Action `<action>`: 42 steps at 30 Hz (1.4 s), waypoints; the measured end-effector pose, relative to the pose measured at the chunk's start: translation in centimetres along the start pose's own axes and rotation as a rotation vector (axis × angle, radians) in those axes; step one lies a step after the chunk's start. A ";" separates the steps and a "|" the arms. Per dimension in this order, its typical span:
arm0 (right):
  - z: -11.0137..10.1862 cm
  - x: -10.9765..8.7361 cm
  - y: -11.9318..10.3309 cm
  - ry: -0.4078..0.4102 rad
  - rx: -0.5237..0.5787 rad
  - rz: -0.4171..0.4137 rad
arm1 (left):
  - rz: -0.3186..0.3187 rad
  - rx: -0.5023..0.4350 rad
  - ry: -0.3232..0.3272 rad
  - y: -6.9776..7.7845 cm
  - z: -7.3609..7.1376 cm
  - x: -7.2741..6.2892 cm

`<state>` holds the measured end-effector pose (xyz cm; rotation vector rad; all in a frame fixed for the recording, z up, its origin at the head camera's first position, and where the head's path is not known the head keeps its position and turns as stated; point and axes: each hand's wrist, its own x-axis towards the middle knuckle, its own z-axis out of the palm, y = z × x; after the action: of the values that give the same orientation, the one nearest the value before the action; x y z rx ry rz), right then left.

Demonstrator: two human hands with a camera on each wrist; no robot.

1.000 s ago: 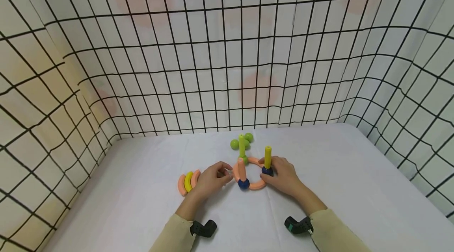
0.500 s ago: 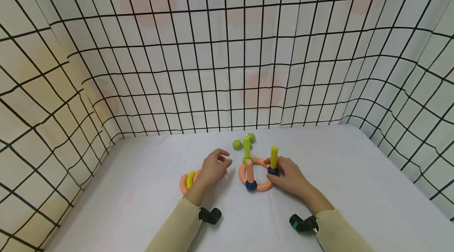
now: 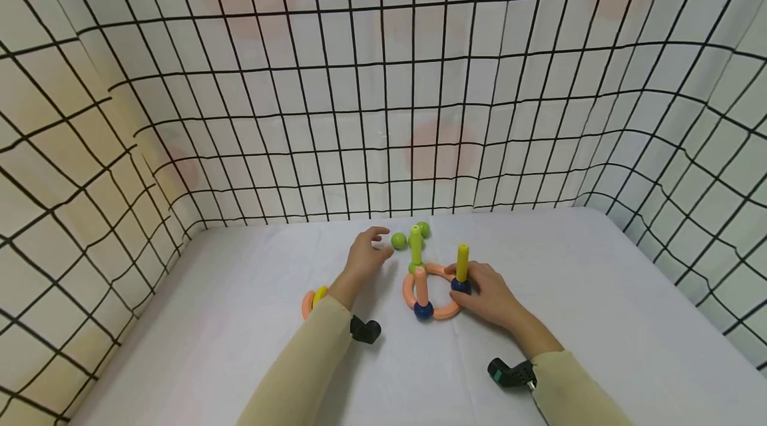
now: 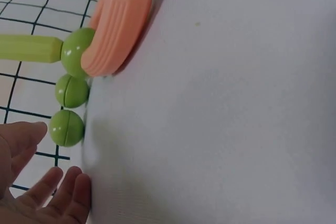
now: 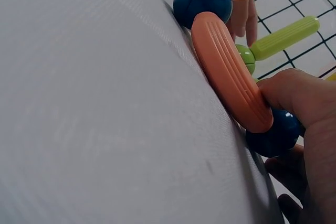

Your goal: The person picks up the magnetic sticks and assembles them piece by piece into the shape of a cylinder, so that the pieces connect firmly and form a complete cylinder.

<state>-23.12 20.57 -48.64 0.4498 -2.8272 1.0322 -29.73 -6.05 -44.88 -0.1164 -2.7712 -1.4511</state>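
A ring of curved orange pieces (image 3: pixel 445 312), joined by balls, lies on the white table. Out of it stand an orange rod (image 3: pixel 422 287) on a blue ball (image 3: pixel 423 310), a lime green rod (image 3: pixel 416 245) on a green ball, and a yellow rod (image 3: pixel 463 263) on another blue ball (image 3: pixel 459 285). My right hand (image 3: pixel 490 294) grips that second blue ball, thumb on the near side; the right wrist view shows the thumb against the orange piece (image 5: pixel 231 72) too. Fingers spread, my left hand (image 3: pixel 367 258) is just left of a loose green ball (image 3: pixel 399 240), apart from it and holding nothing.
More green balls (image 3: pixel 423 229) sit behind the green rod. Curved orange (image 3: pixel 307 304) and yellow pieces (image 3: pixel 320 295) lie at the left, partly hidden by my left arm. Black grid netting (image 3: pixel 383 146) over white cloth walls the table's back and sides.
My left hand has moved forward, away from the ring's left side toward the loose green balls, its fingers spreading. The right hand keeps its grip; the ring has shifted slightly right in view.
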 end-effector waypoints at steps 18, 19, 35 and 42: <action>-0.2 0.1 0.0 0.020 0.010 -0.032 | -0.085 0.127 -0.076 1.2 1.1 1.7; -0.2 0.1 0.0 0.021 0.011 -0.035 | -0.090 0.136 -0.075 1.2 1.2 1.8; 0.0 0.1 -0.1 0.009 0.000 -0.022 | -0.116 0.193 -0.042 0.9 1.9 1.8; 0.0 0.0 0.0 0.006 0.002 -0.025 | -0.114 0.150 -0.052 0.7 1.8 1.8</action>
<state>-23.12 20.59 -48.62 0.4797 -2.8077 1.0308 -31.41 -4.05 -45.32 0.0060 -2.9620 -1.2721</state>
